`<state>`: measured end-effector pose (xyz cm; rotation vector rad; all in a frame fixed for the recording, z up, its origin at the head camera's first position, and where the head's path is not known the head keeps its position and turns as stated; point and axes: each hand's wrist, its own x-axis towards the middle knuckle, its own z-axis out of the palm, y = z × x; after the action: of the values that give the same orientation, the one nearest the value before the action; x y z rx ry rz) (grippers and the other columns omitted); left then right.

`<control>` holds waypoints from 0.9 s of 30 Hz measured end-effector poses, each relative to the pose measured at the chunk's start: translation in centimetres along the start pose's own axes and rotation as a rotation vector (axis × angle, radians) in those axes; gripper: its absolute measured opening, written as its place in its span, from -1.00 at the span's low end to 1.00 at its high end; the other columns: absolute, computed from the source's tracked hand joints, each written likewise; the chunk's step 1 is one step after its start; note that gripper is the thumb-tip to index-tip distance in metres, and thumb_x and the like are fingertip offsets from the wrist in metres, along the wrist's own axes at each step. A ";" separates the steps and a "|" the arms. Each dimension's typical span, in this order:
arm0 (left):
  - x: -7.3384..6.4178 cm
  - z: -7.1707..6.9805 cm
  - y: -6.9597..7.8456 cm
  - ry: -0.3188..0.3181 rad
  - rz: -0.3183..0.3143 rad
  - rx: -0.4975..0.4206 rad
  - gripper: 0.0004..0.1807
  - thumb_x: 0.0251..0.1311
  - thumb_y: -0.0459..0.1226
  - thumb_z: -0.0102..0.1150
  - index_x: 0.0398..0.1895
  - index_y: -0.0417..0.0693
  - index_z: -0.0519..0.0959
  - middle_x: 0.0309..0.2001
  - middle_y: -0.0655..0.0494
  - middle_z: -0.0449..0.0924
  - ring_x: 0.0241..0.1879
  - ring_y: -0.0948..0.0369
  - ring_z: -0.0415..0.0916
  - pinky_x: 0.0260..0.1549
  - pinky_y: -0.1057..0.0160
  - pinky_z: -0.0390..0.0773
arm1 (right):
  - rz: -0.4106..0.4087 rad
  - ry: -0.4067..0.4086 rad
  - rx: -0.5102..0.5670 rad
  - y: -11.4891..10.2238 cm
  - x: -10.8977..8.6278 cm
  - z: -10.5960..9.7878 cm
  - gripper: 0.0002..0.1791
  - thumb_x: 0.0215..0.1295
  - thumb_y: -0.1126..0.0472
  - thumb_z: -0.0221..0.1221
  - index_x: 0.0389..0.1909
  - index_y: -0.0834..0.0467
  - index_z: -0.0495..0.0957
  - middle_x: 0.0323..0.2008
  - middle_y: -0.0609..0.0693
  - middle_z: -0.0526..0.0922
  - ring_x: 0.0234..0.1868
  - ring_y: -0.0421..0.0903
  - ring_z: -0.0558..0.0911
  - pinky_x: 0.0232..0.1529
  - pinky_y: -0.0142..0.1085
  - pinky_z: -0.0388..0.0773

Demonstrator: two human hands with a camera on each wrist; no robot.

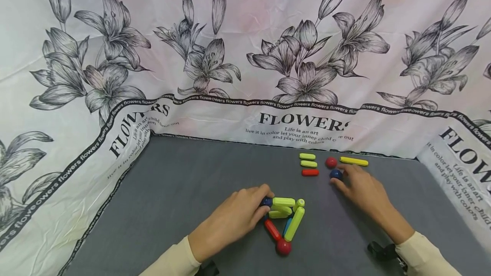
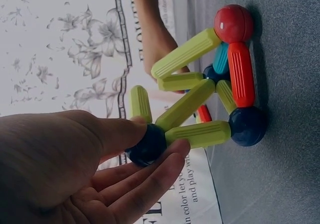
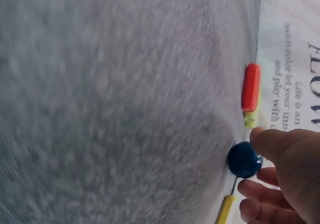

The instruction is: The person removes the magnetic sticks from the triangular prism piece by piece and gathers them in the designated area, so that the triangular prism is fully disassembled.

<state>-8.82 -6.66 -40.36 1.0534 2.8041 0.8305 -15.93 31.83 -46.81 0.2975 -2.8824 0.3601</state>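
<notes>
My left hand [image 1: 234,208] pinches a dark blue ball [image 2: 147,145] between thumb and fingers at the upper corner of a stick-and-ball frame. From that ball run several lime-green sticks [image 2: 197,135]. Lower down, a red stick [image 2: 241,74] joins a red ball [image 1: 284,247] to another dark blue ball [image 2: 248,127], both on the grey cloth. A blue stick [image 2: 221,58] sits at the frame's far side. Over at the back right, my right hand [image 1: 364,188] has thumb and fingers around a loose blue ball [image 3: 244,160] low over the cloth.
Beside the right hand lie a loose red ball [image 1: 331,162] and a yellow stick [image 1: 353,161]. Left of them are a short red stick [image 1: 310,173] and two short lime sticks [image 1: 307,156]. A flower-printed curtain [image 1: 238,118] borders the grey surface [image 1: 184,169] at the back and sides.
</notes>
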 end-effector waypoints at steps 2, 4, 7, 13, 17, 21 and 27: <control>0.0 -0.1 0.0 0.011 0.002 -0.004 -0.77 0.51 -0.24 0.26 0.15 0.05 0.54 0.04 0.19 0.71 -0.10 0.37 0.63 -0.13 0.30 0.65 | -0.010 0.025 -0.014 -0.4 -0.2 -0.4 -0.40 0.34 0.02 0.44 0.27 0.27 0.56 -0.07 0.23 0.66 -0.31 0.06 0.65 -0.44 0.03 0.57; 0.0 -0.1 0.1 0.018 -0.002 -0.004 -0.76 0.51 -0.24 0.26 0.16 0.05 0.54 0.01 0.19 0.71 -0.11 0.38 0.62 -0.13 0.30 0.64 | -0.016 0.036 -0.028 -1.0 -0.5 -0.7 -0.41 0.34 0.04 0.44 0.26 0.26 0.56 -0.04 0.24 0.64 -0.36 0.05 0.63 -0.47 0.03 0.56; -0.1 0.0 0.1 0.013 -0.017 -0.004 -0.72 0.51 -0.23 0.27 0.18 0.03 0.53 -0.05 0.19 0.70 -0.20 0.39 0.58 -0.19 0.32 0.62 | -0.025 0.034 -0.031 -2.1 -1.1 -1.4 -0.47 0.36 0.06 0.42 0.24 0.22 0.58 0.01 0.23 0.62 -0.40 0.05 0.63 -0.47 0.06 0.57; -0.2 -0.1 0.1 -0.002 -0.050 -0.004 -0.66 0.51 -0.19 0.27 0.23 -0.07 0.51 -0.19 0.16 0.65 -0.35 0.38 0.50 -0.35 0.35 0.55 | -0.121 0.077 0.050 -6.0 -2.2 -3.0 -0.62 0.36 0.07 0.42 0.12 0.09 0.67 -0.08 0.00 0.67 -0.34 -0.06 0.64 -0.45 -0.12 0.56; -0.1 -0.4 0.1 0.015 -0.045 0.006 -0.66 0.52 -0.18 0.26 0.23 -0.08 0.52 -0.20 0.17 0.64 -0.37 0.37 0.49 -0.37 0.35 0.53 | -0.200 0.097 0.104 -8.9 -2.6 -4.0 -0.68 0.33 0.04 0.45 0.05 -0.05 0.67 -0.29 -0.21 0.56 -0.44 -0.27 0.43 -0.54 -0.36 0.35; -0.1 -0.4 0.0 0.023 -0.039 0.008 -0.66 0.51 -0.18 0.26 0.23 -0.08 0.52 -0.20 0.17 0.64 -0.37 0.37 0.49 -0.38 0.35 0.53 | -0.279 0.093 0.176 -11.4 -3.4 -4.6 -0.66 0.35 0.05 0.45 0.10 -0.13 0.66 -0.22 -0.30 0.56 -0.48 -0.34 0.36 -0.56 -0.43 0.29; -0.3 -0.1 -0.1 0.011 -0.030 0.011 -0.64 0.51 -0.17 0.27 0.24 -0.09 0.52 -0.18 0.15 0.67 -0.37 0.38 0.50 -0.38 0.37 0.53 | -0.388 0.096 0.222 -13.8 -4.7 -4.7 -0.60 0.33 0.05 0.47 0.16 -0.19 0.64 -0.01 -0.38 0.61 -0.34 -0.40 0.51 -0.44 -0.44 0.50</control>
<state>-8.67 -6.99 -40.36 1.0084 2.8301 0.8210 -7.43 20.80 -40.49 0.8356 -2.6109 0.5999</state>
